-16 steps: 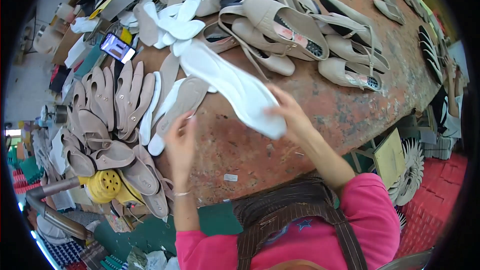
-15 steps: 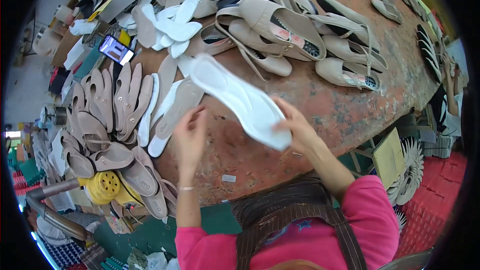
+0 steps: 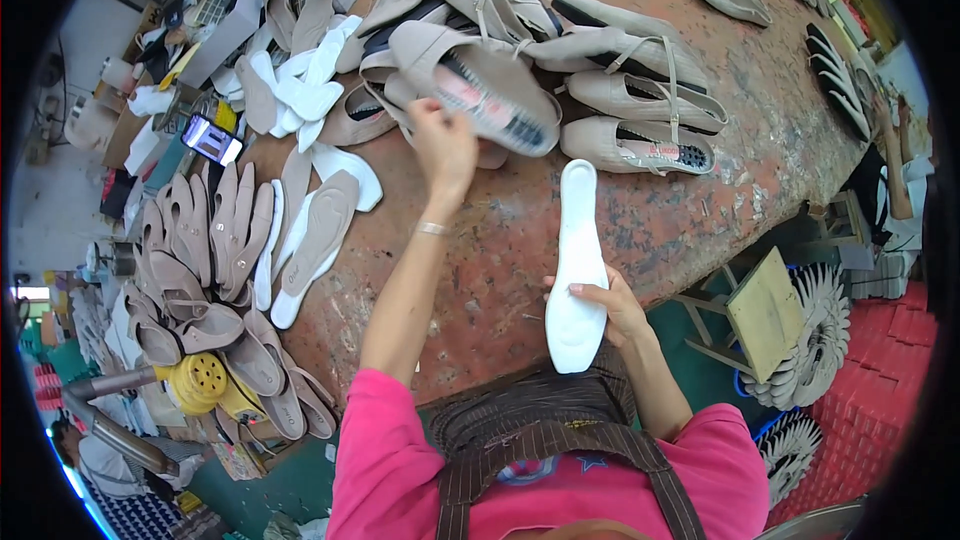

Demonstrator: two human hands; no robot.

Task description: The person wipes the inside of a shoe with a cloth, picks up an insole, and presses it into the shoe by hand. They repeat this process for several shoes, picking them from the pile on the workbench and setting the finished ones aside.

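Observation:
My right hand (image 3: 622,306) grips a white insole (image 3: 577,250), thumb on its face, holding it upright near the table's front edge. My left hand (image 3: 447,148) reaches to the shoe pile, its fingers closed on the near side of a beige shoe (image 3: 475,90). Through the shoe's opening a dark, patterned inside with a pink patch shows. Right of it lie more beige strapped shoes (image 3: 640,148). To the left, beige insoles (image 3: 322,223) lie beside and over white ones (image 3: 352,172).
Finished-looking beige shoes (image 3: 180,225) crowd the table's left edge, by a yellow round-headed nozzle (image 3: 203,380) on a pipe. A lit phone (image 3: 211,140) stands behind them. White insoles (image 3: 305,90) are heaped at the back left. A wooden stool (image 3: 765,315) stands off the right edge.
My left hand has moved up and right onto the beige shoe, which is shifted and blurred. My right hand has turned the white insole upright and brought it lower right. The view has shifted too.

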